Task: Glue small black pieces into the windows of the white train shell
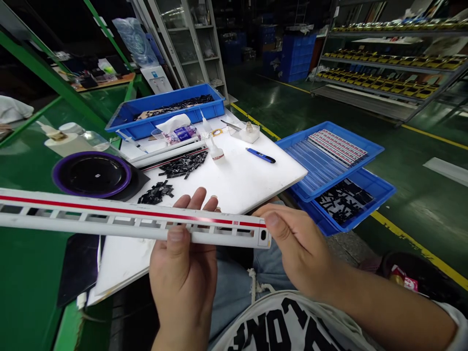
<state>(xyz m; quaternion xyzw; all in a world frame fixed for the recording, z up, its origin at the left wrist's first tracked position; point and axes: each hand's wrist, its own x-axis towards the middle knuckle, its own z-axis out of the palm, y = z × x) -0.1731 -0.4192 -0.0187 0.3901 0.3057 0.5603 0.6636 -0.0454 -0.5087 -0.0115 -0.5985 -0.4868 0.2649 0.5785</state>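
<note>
A long white plastic model train car shell (120, 219) with a red stripe and a row of window openings stretches across the view in front of me, its far end cut off at the left edge. My left hand (186, 263) grips it from below, thumb on the near side and fingers behind. At its right end, my right hand (298, 243) pinches the tip between thumb and fingers. Beyond the shell, small black pieces (185, 165) lie in piles on the white work board (252, 185). A small dropper bottle (216, 152) stands beside them.
A blue knife (260, 155) lies on the board. At the back is a blue bin (124, 127); stacked blue trays (373, 146) at right hold striped white shells (338, 146) and dark pieces. A purple-rimmed black round dish (91, 174) sits at left.
</note>
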